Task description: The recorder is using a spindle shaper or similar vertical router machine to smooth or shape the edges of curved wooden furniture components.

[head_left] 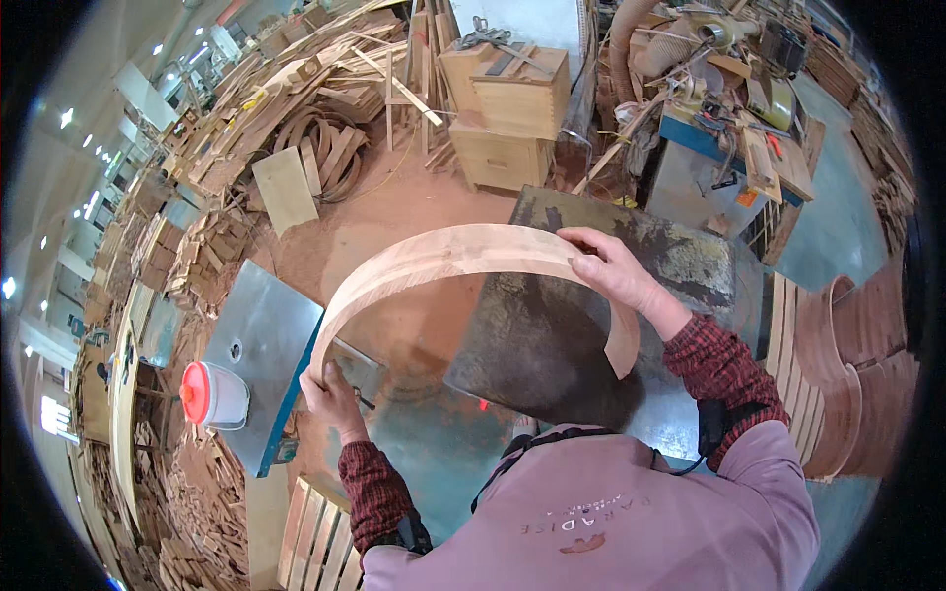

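A pale curved wooden strip [448, 253], bent into a wide arch, is held up in front of me by both hands. My left hand [335, 402] is closed round its lower left end. On the right, my right hand [619, 268] grips the arch, thumb on its inner side and fingers over the outer edge. The strip's right end drops below that hand, over a dark, stained metal table [532, 335]. Between the strip's two ends the reddish, dusty floor shows through.
A grey metal table [261, 320] at the left bears a white bucket [231, 398] with a red lid. Curved brown wooden panels [872, 369] stand on slats at the right. Further off are wooden drawer boxes [503, 158], a cluttered workbench [719, 163] and heaps of offcuts [217, 241].
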A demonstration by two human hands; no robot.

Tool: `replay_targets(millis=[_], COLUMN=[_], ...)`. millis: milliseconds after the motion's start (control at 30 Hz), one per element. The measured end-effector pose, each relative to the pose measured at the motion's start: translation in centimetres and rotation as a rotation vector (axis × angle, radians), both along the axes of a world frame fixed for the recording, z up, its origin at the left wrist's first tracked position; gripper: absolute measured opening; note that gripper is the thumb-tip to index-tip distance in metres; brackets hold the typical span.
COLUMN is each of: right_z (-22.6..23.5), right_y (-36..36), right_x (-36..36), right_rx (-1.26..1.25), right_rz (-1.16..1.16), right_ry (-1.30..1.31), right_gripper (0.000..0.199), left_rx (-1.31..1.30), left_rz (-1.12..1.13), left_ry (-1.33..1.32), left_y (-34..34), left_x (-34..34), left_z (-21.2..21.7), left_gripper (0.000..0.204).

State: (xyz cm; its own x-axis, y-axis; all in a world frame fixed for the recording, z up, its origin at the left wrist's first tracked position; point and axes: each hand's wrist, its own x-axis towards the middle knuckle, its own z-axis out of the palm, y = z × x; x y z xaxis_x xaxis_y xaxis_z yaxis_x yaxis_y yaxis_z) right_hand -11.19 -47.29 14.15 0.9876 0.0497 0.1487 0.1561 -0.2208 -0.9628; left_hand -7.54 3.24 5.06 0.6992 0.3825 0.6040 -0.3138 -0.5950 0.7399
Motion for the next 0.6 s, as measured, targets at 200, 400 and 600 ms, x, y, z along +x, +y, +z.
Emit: replay_targets(millis=[200,400,600], right_z=[-0.2,2.7,12.2], right_y=[-0.5,-3.2,-4.4], right_x=[-3.6,-6.4,-9.8], right_rx=[-0.051,-0.124,-0.915], right_rz=[-0.082,-0.244,-0.632], right_ry=[-0.114,-0.064,-0.759], right_gripper=[0.067,0.062,0.048], left_rx=[-0.017,0.067,-0.431], left_rz=[-0.073,-0.135,-0.348], left_ry=[-0.016,0.06,0.235], left_y=[-1.5,-4.0,-11.9], left_x=[0.1,2.4,5.2], left_z=[0.0,-0.8,-2.0], left_gripper=[0.023,0.02,0.016])
